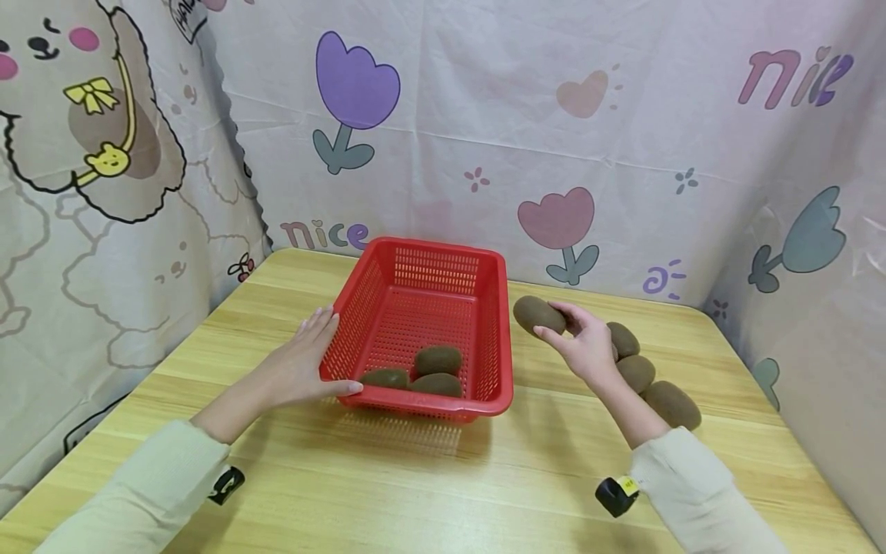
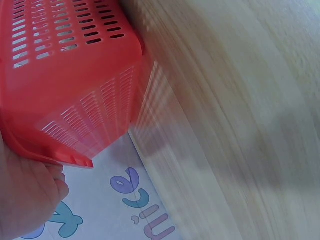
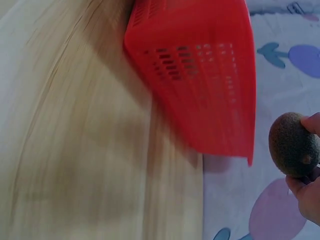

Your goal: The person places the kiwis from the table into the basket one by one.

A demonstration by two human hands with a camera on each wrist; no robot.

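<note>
My right hand [image 1: 583, 338] pinches a brown fuzzy kiwi [image 1: 539, 315] between thumb and fingers, held up just right of the red plastic basket [image 1: 504, 338]. In the right wrist view the same kiwi [image 3: 294, 145] shows beside the basket wall [image 3: 200, 75]. My left hand [image 1: 304, 365] rests on the basket's near left corner, fingers extended along the left rim and thumb along the front rim. From the left wrist, its fingers [image 2: 59, 182] show at the rim. Inside the basket, three kiwis [image 1: 438, 360] lie at the near end.
Several more kiwis [image 1: 670, 405] lie in a slanting row on the wooden table [image 1: 388, 492], partly hidden behind the right hand and forearm. A patterned cloth [image 1: 443, 169] hangs behind the table and along both sides.
</note>
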